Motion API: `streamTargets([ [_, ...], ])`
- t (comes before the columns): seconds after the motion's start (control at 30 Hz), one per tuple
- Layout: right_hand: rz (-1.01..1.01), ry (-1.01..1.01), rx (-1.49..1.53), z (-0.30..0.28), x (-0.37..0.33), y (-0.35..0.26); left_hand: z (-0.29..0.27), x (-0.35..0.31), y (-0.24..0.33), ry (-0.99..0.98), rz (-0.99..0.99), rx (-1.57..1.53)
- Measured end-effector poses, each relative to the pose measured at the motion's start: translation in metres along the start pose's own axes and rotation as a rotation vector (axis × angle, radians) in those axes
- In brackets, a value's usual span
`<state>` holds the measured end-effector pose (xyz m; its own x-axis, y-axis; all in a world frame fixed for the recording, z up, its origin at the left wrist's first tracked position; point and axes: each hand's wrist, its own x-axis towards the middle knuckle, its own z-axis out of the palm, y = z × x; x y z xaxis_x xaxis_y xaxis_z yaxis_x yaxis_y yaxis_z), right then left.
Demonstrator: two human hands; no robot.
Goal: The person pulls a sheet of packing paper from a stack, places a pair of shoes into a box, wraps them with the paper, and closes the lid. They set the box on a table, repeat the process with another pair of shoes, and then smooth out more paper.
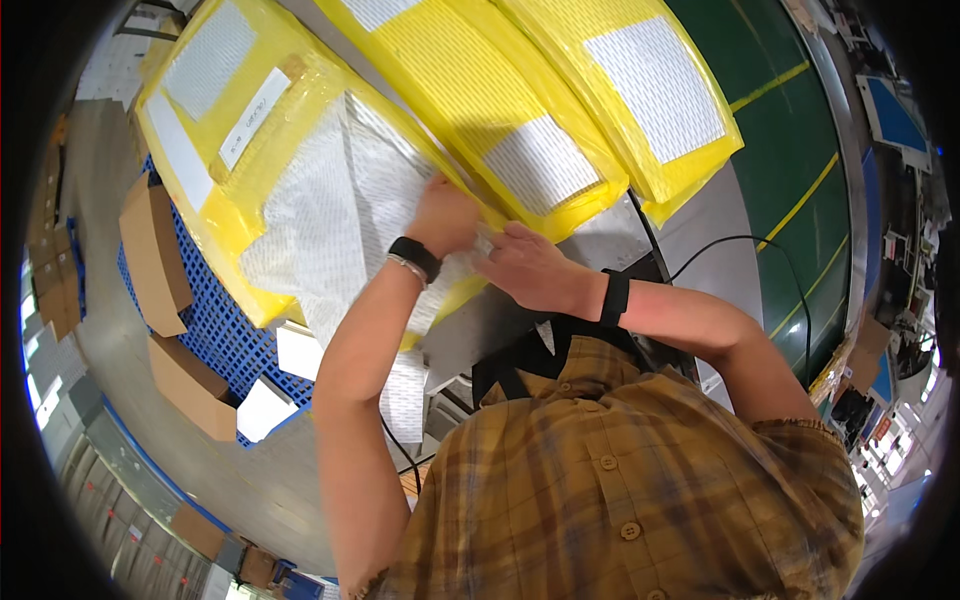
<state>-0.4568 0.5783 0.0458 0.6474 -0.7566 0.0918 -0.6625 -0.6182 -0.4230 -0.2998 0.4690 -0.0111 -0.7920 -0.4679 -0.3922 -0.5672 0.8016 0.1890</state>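
My left hand (447, 215) is closed at the near right edge of a creased white printed sheet (330, 200), which drapes over the left yellow-wrapped package (225, 190). Close beside it, my right hand (535, 270) has its fingers pinched together. Between the two hands shows a bit of crumpled, see-through plastic film (483, 246), and both seem to grip it, though the fingers partly hide it. A middle yellow-wrapped package (450, 75) lies just beyond my hands, with a white printed patch on its near end. Dark bands circle both wrists.
A third yellow-wrapped package (640, 100) lies at the right of the row. Below left, opened cardboard boxes (155, 255) rest on a blue slatted pallet (235, 330). A black cable (740, 238) curves over the right side, near a green surface (800, 130) with yellow lines.
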Motion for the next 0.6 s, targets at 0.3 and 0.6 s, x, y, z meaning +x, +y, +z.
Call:
streamTargets([
  [0.3, 0.018, -0.074, 0.081, 0.005, 0.003, 0.0, 0.01, 0.016, 0.013, 0.122, -0.123, 0.025],
  [0.6, -0.084, -0.19, 0.043, -0.001, 0.003, -0.001, -0.026, -0.061, 0.0, 0.215, 0.189, -0.52],
])
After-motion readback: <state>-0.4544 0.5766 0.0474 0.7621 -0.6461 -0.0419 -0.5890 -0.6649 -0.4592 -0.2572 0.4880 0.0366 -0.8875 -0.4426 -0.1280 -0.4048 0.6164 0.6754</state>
